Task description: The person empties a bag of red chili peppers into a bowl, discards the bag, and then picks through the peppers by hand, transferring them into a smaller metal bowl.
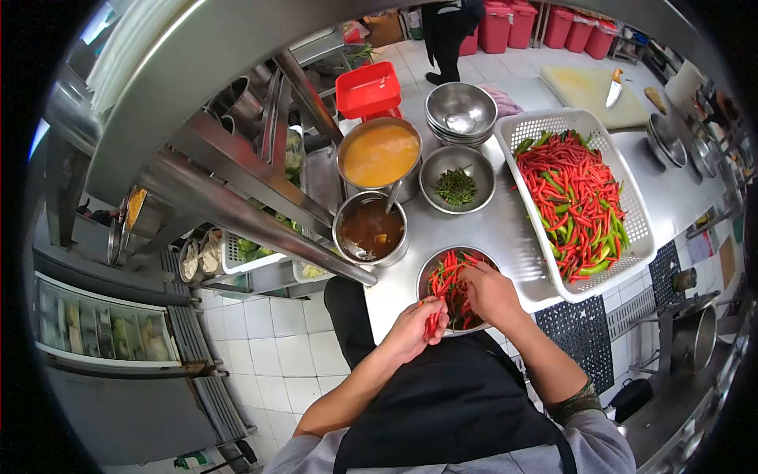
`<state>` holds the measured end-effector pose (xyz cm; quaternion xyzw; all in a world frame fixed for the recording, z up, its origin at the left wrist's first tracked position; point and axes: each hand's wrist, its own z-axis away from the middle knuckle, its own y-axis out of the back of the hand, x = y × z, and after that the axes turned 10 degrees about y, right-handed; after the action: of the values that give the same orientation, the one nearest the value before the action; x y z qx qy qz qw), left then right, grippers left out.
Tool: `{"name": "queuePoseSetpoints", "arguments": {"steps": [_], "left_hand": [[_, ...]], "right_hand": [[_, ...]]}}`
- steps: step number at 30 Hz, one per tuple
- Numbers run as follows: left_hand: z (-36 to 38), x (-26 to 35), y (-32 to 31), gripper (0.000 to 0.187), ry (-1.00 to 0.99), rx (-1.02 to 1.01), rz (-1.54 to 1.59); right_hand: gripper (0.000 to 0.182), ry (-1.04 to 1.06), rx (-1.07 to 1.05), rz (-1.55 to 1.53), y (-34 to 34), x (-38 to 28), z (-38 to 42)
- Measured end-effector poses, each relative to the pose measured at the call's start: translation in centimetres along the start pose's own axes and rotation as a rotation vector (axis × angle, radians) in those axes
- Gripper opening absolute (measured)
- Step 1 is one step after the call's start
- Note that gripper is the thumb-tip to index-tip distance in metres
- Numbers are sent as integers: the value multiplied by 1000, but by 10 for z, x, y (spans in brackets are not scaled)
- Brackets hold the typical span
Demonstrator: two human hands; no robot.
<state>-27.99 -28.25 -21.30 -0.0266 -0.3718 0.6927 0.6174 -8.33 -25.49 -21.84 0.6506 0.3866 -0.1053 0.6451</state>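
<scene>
A steel bowl [427, 272] of red chili peppers [450, 272] sits at the near edge of the counter, right in front of my black apron. Over its left rim, my left hand [417, 328] is closed around a few red chilies whose ends poke out between the fingers. My right hand [491, 294] reaches in from the right, fingers curled down and pinched among the chilies; the fingertips are partly hidden. Right of the bowl stands a white perforated basket [641, 225] heaped with red and green chilies [570, 189]. Another steel bowl [483, 170] holds small green stems [455, 187].
On the left stand a pot of orange liquid [380, 154] and a pot of dark broth [369, 231] with a ladle. Stacked bowls [462, 109] and a red tub [368, 88] are behind. A knife [613, 89] lies on a cutting board [572, 83]. A metal shelf post [260, 217] slants close by.
</scene>
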Motion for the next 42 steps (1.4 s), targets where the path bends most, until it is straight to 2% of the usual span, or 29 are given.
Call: {"name": "queuePoseSetpoints", "arguments": {"steps": [2,6,8,10,14,18,20,21,23,24,26,30,34,35,38,42], "left_hand": [[5,6,-6,14,-2,37,43],[6,8,-2,15,-57,-20,-4],[5,8,4,15,-106,-43,-50],[1,9,11,18,-182,21,-64],[0,14,16,18,-287,136,-132],[6,25,-3,21,-423,268,-521],[3,21,-5,23,-362,176,-652],[2,18,-6,23,-294,120,-597],[0,14,-10,23,-167,13,-486],[-1,13,-9,23,-131,16,-430],[-4,10,-7,24,-62,25,-316],[-8,10,-8,22,-62,75,-279],[-7,7,-2,21,-166,40,-236],[-5,11,-2,20,-164,37,-198],[-3,13,5,17,-209,-121,-50],[-3,9,6,23,-249,-338,28]], "right_hand": [[23,49,21,92,0,2,-11],[23,102,-175,270,-9,8,-23],[18,170,-107,251,-8,12,-21],[15,251,-51,233,-4,16,-20],[11,176,-210,223,23,3,-17],[11,224,-289,-68,63,-22,-10],[12,243,-265,-211,66,-21,-9],[10,270,-199,-297,59,-15,-8],[10,160,-175,-350,53,-14,-4],[10,109,-164,-373,50,-14,-3],[9,116,-10,-311,33,-18,3],[10,64,308,-132,10,-22,2],[18,13,26,55,21,-5,-1],[24,6,12,35,18,0,-6],[19,109,15,87,0,11,-24],[20,178,-46,197,-13,18,-33]]}}
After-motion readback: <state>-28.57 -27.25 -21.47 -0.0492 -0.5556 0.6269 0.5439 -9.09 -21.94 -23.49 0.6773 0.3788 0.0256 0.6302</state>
